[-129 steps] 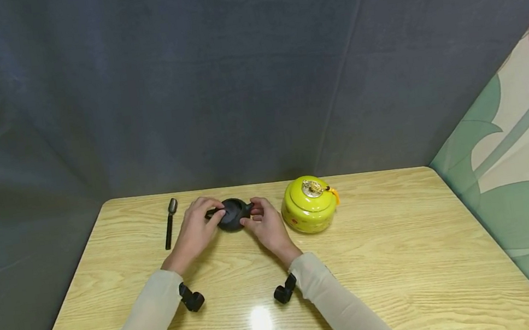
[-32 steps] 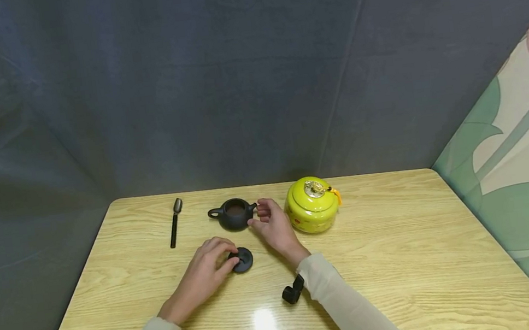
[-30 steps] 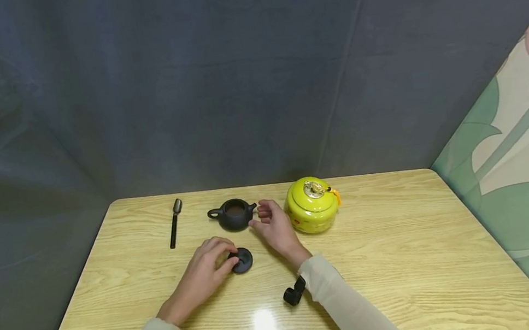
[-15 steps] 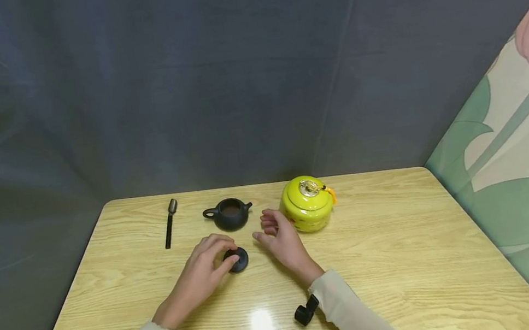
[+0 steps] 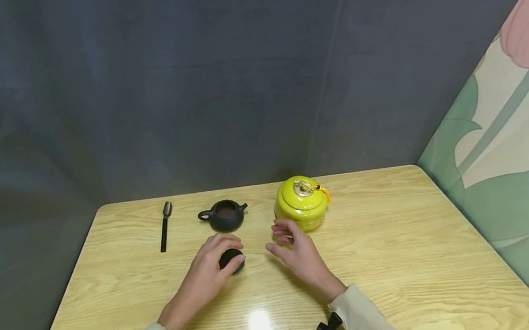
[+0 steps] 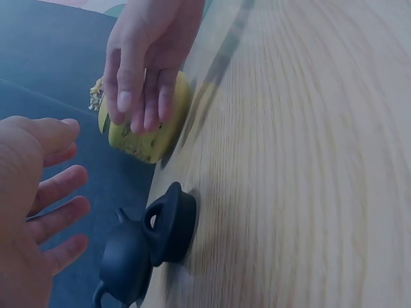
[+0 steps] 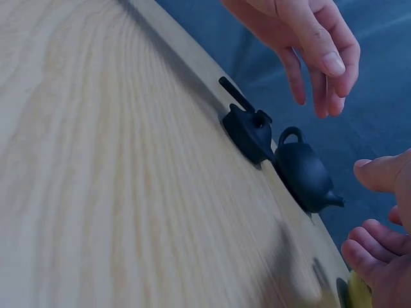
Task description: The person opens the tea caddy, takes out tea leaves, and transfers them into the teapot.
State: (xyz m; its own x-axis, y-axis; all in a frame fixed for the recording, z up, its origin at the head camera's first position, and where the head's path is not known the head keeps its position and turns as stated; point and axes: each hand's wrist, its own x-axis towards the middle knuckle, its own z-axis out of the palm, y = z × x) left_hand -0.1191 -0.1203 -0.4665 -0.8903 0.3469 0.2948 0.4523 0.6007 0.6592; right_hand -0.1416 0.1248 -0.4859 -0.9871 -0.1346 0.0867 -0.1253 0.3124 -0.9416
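The black teapot lid [image 5: 230, 256] lies flat on the table, knob up, partly covered by my left hand [image 5: 208, 268] in the head view. From the left wrist, that hand's fingers are spread and clear of the lid [image 6: 174, 224]. Behind it stands the small black teapot [image 5: 226, 222], uncovered, its handle to the left and spout to the right. My right hand [image 5: 304, 256] hovers with relaxed fingers in front of the yellow lidded jar [image 5: 302, 212], holding nothing. The jar has a gold knob and an orange tassel.
A small black-handled scoop [image 5: 165, 228] lies left of the teapot. The wooden table [image 5: 405, 258] ends at a dark curtain [image 5: 215, 83] behind, and a flower-patterned cloth [image 5: 516, 156] hangs along the right side.
My left hand took the lid off the teapot, set it down in front and let go. My right hand left the spout side and moved back and to the right.
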